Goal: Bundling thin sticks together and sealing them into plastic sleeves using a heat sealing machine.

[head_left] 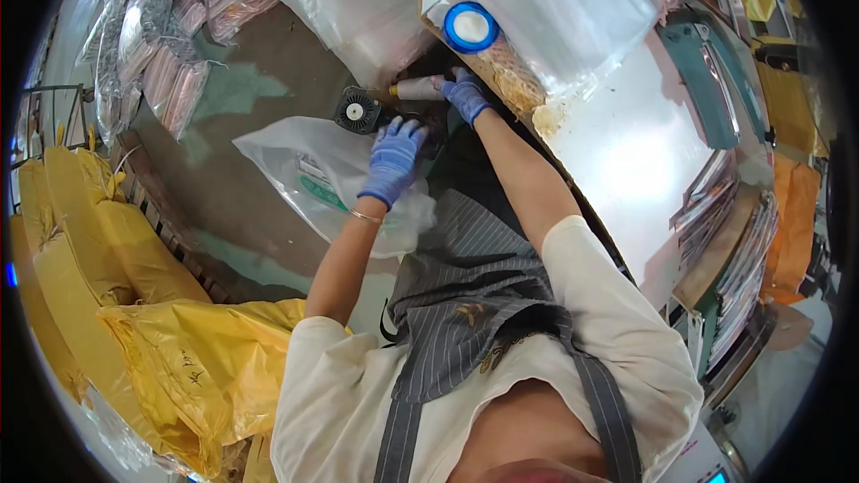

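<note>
My left hand [394, 161], in a blue knit glove, lies palm down with its fingers stretched over a dark object beside a black round fan-like part [356, 111]. Under that wrist spreads a clear plastic bag [309, 170] with green print. My right hand [465, 97], gloved alike, is at the table's edge, its fingers closed around the end of a pale cylinder [419, 88] with a yellow tip. The palm side of both hands is hidden.
The white table [626, 179] on the right bears a stack of clear plastic bags [564, 13], a blue-rimmed round container [470, 28] and a green long-armed device [702, 80]. Yellow sacks [134, 250] line the left. Bundled plastic packs [174, 80] lie on the floor at the far left.
</note>
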Available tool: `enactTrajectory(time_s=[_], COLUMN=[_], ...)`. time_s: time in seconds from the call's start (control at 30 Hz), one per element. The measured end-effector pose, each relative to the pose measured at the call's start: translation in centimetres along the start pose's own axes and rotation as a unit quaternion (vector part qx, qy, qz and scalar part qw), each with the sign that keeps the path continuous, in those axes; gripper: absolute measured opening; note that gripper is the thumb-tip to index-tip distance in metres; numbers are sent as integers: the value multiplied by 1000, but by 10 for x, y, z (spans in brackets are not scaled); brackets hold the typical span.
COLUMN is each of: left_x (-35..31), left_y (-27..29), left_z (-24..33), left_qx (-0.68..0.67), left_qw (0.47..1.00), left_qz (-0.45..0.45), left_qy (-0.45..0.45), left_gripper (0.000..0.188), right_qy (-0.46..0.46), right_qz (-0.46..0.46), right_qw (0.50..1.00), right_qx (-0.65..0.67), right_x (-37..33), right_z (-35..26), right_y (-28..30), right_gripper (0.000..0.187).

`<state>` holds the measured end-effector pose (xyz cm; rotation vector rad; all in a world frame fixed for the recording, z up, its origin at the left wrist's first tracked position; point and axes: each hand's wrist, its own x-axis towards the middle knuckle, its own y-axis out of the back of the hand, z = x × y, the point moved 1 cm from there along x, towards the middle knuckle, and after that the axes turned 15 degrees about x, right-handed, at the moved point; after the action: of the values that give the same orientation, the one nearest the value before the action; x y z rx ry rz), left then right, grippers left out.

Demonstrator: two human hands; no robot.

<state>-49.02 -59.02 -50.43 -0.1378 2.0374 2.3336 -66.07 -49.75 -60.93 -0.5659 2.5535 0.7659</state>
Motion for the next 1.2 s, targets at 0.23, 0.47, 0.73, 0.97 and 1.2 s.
enactTrajectory(time_s=[0.23,0.47,0.73,0.97,1.2], left_x=[-3,13,8,4,6], left_y=[-34,-39,-35,-54,-53], left_z=[-13,-11,-10,-14,-13], left_qx=[-84,-122,-140,-170,-176], left_qw=[996,991,985,979,979], left_qz=[19,56,94,90,83], left_qy=[19,22,29,70,63], left_gripper=[38,32,31,21,19], right_qy=[-164,-136,-84,23,15], right_qz=[-104,-108,-131,-114,-99], right_qw=[957,942,910,958,964], right_qx=[215,287,385,262,246], right_x=[5,10,25,35,27], right_z=[26,30,57,74,68], right_y=[-9,4,-3,-17,-10], right_gripper=[75,76,71,61,74])
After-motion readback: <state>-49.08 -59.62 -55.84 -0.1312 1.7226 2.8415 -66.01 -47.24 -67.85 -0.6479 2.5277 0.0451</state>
